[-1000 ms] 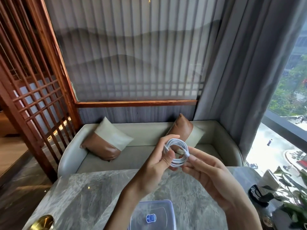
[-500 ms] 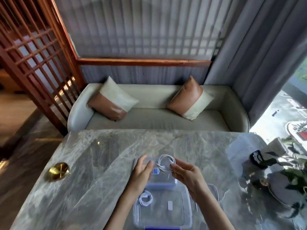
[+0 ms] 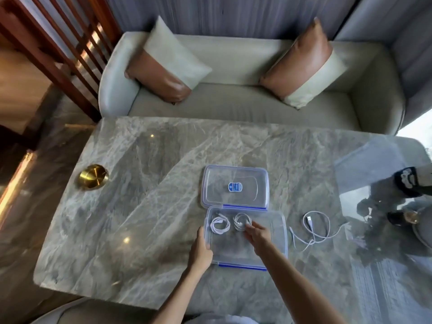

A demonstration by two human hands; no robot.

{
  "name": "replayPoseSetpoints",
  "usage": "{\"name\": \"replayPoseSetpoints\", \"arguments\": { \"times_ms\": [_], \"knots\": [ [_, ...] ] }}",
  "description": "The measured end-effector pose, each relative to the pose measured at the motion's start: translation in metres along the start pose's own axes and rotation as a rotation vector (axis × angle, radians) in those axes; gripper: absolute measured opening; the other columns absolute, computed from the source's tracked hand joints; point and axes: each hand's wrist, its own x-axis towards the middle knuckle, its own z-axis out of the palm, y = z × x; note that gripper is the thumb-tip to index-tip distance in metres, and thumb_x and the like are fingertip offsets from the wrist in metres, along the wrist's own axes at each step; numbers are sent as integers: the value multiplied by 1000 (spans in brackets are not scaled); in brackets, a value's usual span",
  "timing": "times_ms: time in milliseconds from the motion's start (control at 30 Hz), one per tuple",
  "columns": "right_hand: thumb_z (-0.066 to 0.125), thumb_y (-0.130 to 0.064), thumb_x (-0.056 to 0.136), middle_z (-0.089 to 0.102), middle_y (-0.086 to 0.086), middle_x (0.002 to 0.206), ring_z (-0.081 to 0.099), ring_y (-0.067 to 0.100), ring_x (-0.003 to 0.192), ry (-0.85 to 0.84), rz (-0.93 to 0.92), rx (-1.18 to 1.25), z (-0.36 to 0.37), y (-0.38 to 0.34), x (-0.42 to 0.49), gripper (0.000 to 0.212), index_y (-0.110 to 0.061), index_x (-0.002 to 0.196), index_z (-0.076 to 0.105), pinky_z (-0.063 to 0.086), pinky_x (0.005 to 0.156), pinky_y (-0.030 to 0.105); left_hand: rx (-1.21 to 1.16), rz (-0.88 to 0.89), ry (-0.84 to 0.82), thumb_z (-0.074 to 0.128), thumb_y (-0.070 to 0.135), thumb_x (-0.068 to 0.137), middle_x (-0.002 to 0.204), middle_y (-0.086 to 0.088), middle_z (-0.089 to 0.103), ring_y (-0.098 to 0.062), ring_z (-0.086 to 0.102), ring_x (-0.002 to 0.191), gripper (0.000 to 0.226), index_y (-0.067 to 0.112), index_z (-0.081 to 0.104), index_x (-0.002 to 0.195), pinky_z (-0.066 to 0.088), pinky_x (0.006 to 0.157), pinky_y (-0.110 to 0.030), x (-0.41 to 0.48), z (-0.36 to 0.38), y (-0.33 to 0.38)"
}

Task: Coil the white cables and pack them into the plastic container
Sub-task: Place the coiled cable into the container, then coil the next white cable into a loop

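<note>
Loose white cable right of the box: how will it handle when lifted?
Probably floppy: the loose cable lies in slack, crossing loops, so lifting one point will likely trail the rest. Likely light, being thin. On the glossy marble table it may slide when pushed.
</note>
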Motion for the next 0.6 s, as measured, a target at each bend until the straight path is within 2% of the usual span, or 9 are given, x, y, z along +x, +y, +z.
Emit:
{"name": "replayPoseSetpoints", "arguments": {
  "times_ms": [67, 167, 233, 367, 433, 500, 533, 600],
  "knots": [
    [57, 14, 90, 63, 16, 88, 55, 19, 61, -7, 18, 15, 9, 6, 9, 39, 10, 129, 57, 52, 46, 14, 1, 5, 0, 42, -6, 91, 137, -14, 55, -27, 56, 118, 64, 17, 29, 149, 42, 89, -26, 1, -1, -4],
    [61, 13, 88, 59, 18, 85, 50, 21, 60, 11, -14, -45, 17, 10, 15, 40, 11, 128, 53, 50, 45, 23, -12, -11, -38, 43, -6, 92, 136, -18, 54, -29, 54, 123, 63, 16, 28, 149, 42, 97, -30, 2, -3, -6],
    [68, 5, 87, 57, 22, 89, 48, 21, 59, 38, -26, -108, 16, 12, 17, 43, 4, 127, 53, 46, 52, 30, -14, -17, -63, 42, -5, 93, 135, -18, 54, -28, 53, 123, 62, 19, 28, 148, 42, 94, -28, 5, -5, -7],
    [67, -11, 92, 61, 22, 114, 58, 30, 83, 29, -43, -227, 4, 12, 20, 42, -5, 132, 53, 50, 72, 40, -7, -45, -86, 42, -1, 95, 134, -17, 53, -27, 55, 119, 61, 20, 24, 149, 47, 93, -35, 9, -7, -4],
    [63, -11, 95, 59, 20, 116, 57, 30, 89, -25, -36, -211, -1, 9, 17, 41, -3, 134, 52, 48, 70, 37, 19, -77, -76, 41, 2, 95, 143, -17, 47, -30, 52, 125, 63, 17, 18, 152, 45, 99, -39, 9, -3, 3],
    [60, -7, 97, 58, 19, 112, 56, 27, 82, -95, -39, -238, -8, 3, 11, 40, -3, 135, 51, 46, 66, 32, 156, -106, 53, 44, 7, 94, 153, -18, 33, -35, 40, 135, 70, 13, 9, 155, 37, 107, -42, 9, 2, 16],
    [58, -5, 97, 58, 19, 108, 55, 23, 75, -133, -59, -258, -14, -3, 7, 38, -2, 134, 52, 45, 65, 30, 246, -64, 156, 47, 8, 93, 152, -18, 33, -36, 38, 136, 71, 11, 11, 155, 34, 107, -43, 7, 5, 28],
    [54, -2, 98, 62, 17, 100, 56, 17, 65, -165, -150, -261, -35, -20, -1, 29, -1, 127, 60, 48, 60, 25, 379, 186, 324, 56, 4, 86, 143, -17, 44, -36, 43, 130, 68, 6, 29, 149, 36, 106, -44, 5, 16, 56]
  ]
}}
